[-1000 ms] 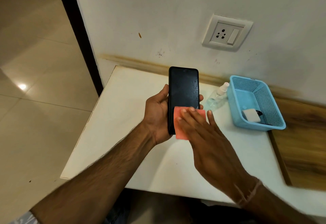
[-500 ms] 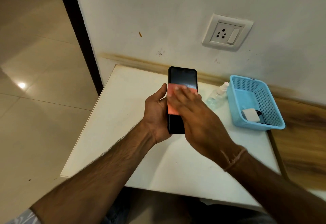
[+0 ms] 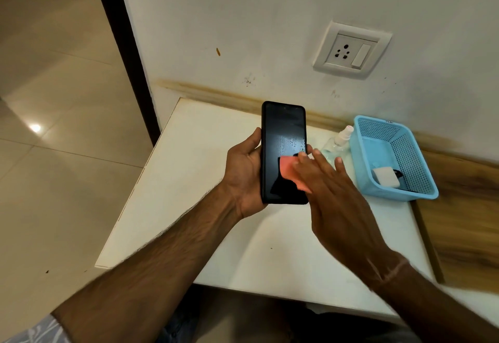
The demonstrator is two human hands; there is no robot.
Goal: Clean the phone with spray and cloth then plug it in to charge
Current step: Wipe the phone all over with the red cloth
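Phone [image 3: 280, 137]: black, screen toward the camera, held upright above the white table [image 3: 202, 180] in front of the wall, touching no surface. Fine droplets show on the glass just above the cloth. Left hand [image 3: 244, 175]: grips the phone from behind and from the left, with the thumb lying along the left edge and a fingertip curling round the right edge. Right hand [image 3: 332, 189]: comes in from the right over the lower right part of the screen, its fingers straight and slightly spread, pressing flat on the cloth. Cloth [image 3: 289, 170]: pink, small, folded, lying between those fingers and the glass, its left part uncovered. Spray bottle [image 3: 339, 140]: clear with a white head, on the table just right of the phone and touching neither hand. Basket [image 3: 391, 194]: light blue, perforated, beside the bottle, holding a white charger block [image 3: 386, 176]. Wall socket [image 3: 351, 50]: white, with a switch, above the basket.
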